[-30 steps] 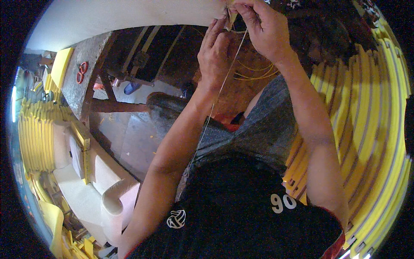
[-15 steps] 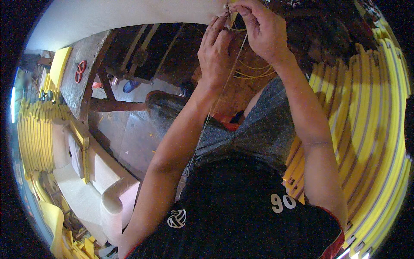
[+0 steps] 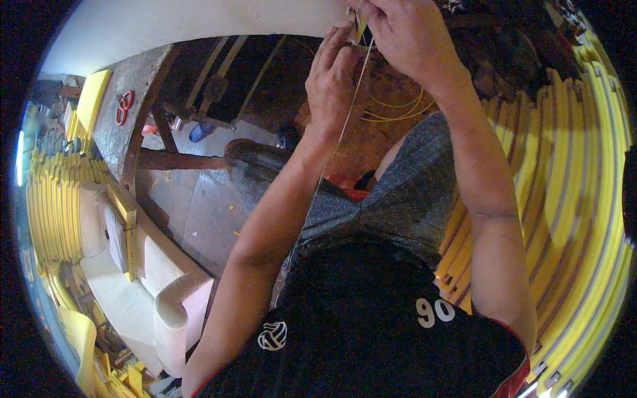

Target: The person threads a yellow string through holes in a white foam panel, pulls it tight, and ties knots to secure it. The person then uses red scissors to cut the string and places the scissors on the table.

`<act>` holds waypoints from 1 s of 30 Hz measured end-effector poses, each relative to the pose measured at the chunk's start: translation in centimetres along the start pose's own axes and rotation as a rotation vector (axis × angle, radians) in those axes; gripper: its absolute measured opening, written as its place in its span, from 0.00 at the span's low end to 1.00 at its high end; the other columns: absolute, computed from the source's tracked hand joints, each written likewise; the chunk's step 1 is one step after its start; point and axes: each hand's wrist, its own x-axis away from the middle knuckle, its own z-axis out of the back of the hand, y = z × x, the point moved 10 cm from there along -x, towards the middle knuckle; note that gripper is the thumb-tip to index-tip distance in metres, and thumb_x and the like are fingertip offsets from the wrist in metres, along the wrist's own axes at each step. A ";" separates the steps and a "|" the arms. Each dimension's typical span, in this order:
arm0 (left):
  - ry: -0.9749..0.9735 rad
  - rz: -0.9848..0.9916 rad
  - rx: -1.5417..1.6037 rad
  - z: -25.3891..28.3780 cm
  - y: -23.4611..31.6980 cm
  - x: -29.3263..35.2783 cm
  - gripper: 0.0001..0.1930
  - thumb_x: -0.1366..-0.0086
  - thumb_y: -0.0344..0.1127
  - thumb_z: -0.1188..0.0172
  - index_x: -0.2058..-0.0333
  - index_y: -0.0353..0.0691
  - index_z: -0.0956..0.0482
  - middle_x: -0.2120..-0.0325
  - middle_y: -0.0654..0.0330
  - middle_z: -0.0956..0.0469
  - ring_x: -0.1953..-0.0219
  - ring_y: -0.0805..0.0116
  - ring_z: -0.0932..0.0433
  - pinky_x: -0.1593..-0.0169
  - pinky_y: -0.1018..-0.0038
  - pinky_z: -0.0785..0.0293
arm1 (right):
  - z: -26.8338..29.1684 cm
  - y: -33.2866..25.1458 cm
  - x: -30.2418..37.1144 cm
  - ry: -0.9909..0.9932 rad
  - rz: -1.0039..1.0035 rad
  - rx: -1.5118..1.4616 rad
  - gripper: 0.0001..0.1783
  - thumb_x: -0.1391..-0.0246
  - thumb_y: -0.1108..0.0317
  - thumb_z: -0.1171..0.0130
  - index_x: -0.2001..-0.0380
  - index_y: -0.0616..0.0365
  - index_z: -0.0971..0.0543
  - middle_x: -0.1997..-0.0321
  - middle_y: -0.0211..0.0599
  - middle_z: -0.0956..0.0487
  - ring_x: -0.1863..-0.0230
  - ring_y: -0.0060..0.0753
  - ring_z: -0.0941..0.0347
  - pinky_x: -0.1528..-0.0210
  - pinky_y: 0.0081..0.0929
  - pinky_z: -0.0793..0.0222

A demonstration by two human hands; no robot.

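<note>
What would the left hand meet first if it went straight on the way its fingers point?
Most likely the white piece, whose edge lies close by the left hand; depth is unclear, and the two may already touch.

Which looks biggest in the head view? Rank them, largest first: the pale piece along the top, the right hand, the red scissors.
1. Pale piece, though the top edge crops it
2. Right hand, also cropped at the top
3. Red scissors, plainly smallest
</note>
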 end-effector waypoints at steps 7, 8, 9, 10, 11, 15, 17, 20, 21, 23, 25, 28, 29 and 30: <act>-0.051 0.060 -0.145 -0.5 0.5 1.3 0.11 0.42 0.30 0.40 0.59 0.38 0.20 0.57 0.54 0.20 0.55 0.52 0.23 0.52 0.64 0.25 | -0.9 -0.3 -0.3 -0.009 0.027 0.115 0.09 0.41 0.72 0.44 0.60 0.66 0.22 0.67 0.56 0.20 0.68 0.54 0.20 0.65 0.42 0.25; -0.034 0.025 -0.155 -0.9 1.0 1.6 0.10 0.43 0.31 0.39 0.61 0.40 0.20 0.61 0.56 0.20 0.58 0.52 0.23 0.55 0.63 0.25 | -0.7 -0.3 0.3 0.058 0.060 0.144 0.09 0.40 0.72 0.44 0.59 0.66 0.22 0.67 0.55 0.20 0.69 0.52 0.20 0.66 0.40 0.25; -0.017 -0.008 -0.165 -1.0 1.6 1.6 0.09 0.44 0.32 0.38 0.63 0.42 0.20 0.65 0.57 0.21 0.60 0.52 0.24 0.58 0.62 0.25 | -1.0 0.7 1.0 0.088 -0.035 0.018 0.09 0.39 0.71 0.45 0.58 0.66 0.22 0.67 0.52 0.20 0.70 0.46 0.20 0.67 0.38 0.25; -0.050 -0.017 -0.148 -1.2 1.8 1.7 0.09 0.44 0.32 0.38 0.63 0.41 0.20 0.65 0.57 0.21 0.61 0.52 0.24 0.58 0.62 0.25 | -1.2 1.6 1.9 0.117 -0.130 -0.108 0.09 0.37 0.71 0.45 0.58 0.66 0.23 0.68 0.49 0.20 0.71 0.41 0.20 0.68 0.35 0.25; -0.083 -0.027 -0.130 -1.4 2.1 1.8 0.08 0.43 0.31 0.38 0.63 0.41 0.20 0.66 0.57 0.21 0.61 0.52 0.24 0.59 0.62 0.25 | -1.3 2.4 2.5 0.146 -0.227 -0.232 0.09 0.36 0.71 0.46 0.57 0.65 0.23 0.69 0.46 0.20 0.72 0.36 0.21 0.68 0.33 0.25; -0.122 -0.073 0.018 -0.7 2.5 2.2 0.07 0.38 0.32 0.40 0.63 0.38 0.19 0.69 0.57 0.20 0.65 0.58 0.23 0.61 0.66 0.25 | -1.8 5.7 4.4 0.065 -0.564 -0.502 0.10 0.32 0.70 0.49 0.55 0.66 0.24 0.69 0.35 0.20 0.73 0.27 0.25 0.69 0.26 0.28; -0.021 0.264 0.291 -0.1 -1.1 1.9 0.08 0.34 0.32 0.42 0.61 0.35 0.19 0.69 0.58 0.19 0.68 0.65 0.23 0.63 0.70 0.26 | 0.1 4.0 3.3 0.156 -0.319 -0.370 0.10 0.33 0.70 0.48 0.56 0.66 0.23 0.69 0.37 0.20 0.73 0.28 0.25 0.70 0.27 0.28; 0.000 0.664 0.689 -1.4 -3.9 1.7 0.11 0.30 0.33 0.44 0.58 0.30 0.20 0.69 0.58 0.18 0.71 0.76 0.24 0.66 0.77 0.28 | 1.8 2.0 2.5 0.153 -0.156 -0.169 0.10 0.36 0.71 0.45 0.55 0.66 0.22 0.67 0.42 0.20 0.71 0.32 0.22 0.69 0.30 0.26; 0.001 0.753 0.814 -2.6 -4.9 1.6 0.11 0.31 0.33 0.43 0.59 0.30 0.20 0.70 0.59 0.18 0.71 0.76 0.24 0.66 0.77 0.28 | 2.1 1.5 2.3 0.130 -0.133 -0.109 0.10 0.37 0.72 0.44 0.55 0.66 0.22 0.67 0.43 0.19 0.70 0.35 0.21 0.68 0.31 0.25; 0.021 0.901 1.022 -4.4 -6.0 1.7 0.11 0.31 0.33 0.42 0.60 0.29 0.21 0.71 0.60 0.19 0.72 0.76 0.24 0.67 0.77 0.28 | 2.1 0.5 1.9 0.071 -0.036 0.071 0.11 0.39 0.73 0.43 0.54 0.64 0.21 0.64 0.47 0.19 0.67 0.40 0.20 0.67 0.33 0.23; 0.044 1.016 1.191 -5.6 -5.8 1.4 0.11 0.31 0.34 0.42 0.60 0.29 0.21 0.73 0.61 0.20 0.73 0.76 0.24 0.68 0.77 0.28 | 2.0 0.2 1.8 0.006 0.008 0.196 0.12 0.41 0.73 0.42 0.54 0.63 0.21 0.61 0.49 0.18 0.65 0.44 0.19 0.65 0.35 0.22; 0.070 1.033 1.172 -5.2 -5.5 0.6 0.10 0.31 0.34 0.42 0.64 0.30 0.21 0.74 0.63 0.21 0.74 0.78 0.25 0.71 0.76 0.28 | 1.8 0.1 1.8 -0.057 0.017 0.213 0.12 0.41 0.73 0.43 0.54 0.62 0.21 0.60 0.49 0.18 0.64 0.48 0.19 0.64 0.36 0.22; 0.051 0.999 1.050 -4.7 -5.6 0.3 0.10 0.32 0.34 0.41 0.65 0.31 0.20 0.74 0.61 0.20 0.74 0.74 0.24 0.72 0.74 0.27 | 1.8 0.1 1.9 -0.039 0.026 0.173 0.11 0.40 0.73 0.44 0.54 0.62 0.21 0.60 0.49 0.18 0.64 0.47 0.19 0.64 0.36 0.22; 0.032 0.963 0.933 -4.3 -5.7 -0.1 0.09 0.33 0.34 0.40 0.65 0.32 0.20 0.74 0.59 0.19 0.75 0.71 0.23 0.72 0.72 0.27 | 1.8 0.1 2.0 -0.023 0.036 0.138 0.11 0.39 0.72 0.44 0.55 0.62 0.21 0.61 0.48 0.18 0.65 0.47 0.19 0.64 0.36 0.22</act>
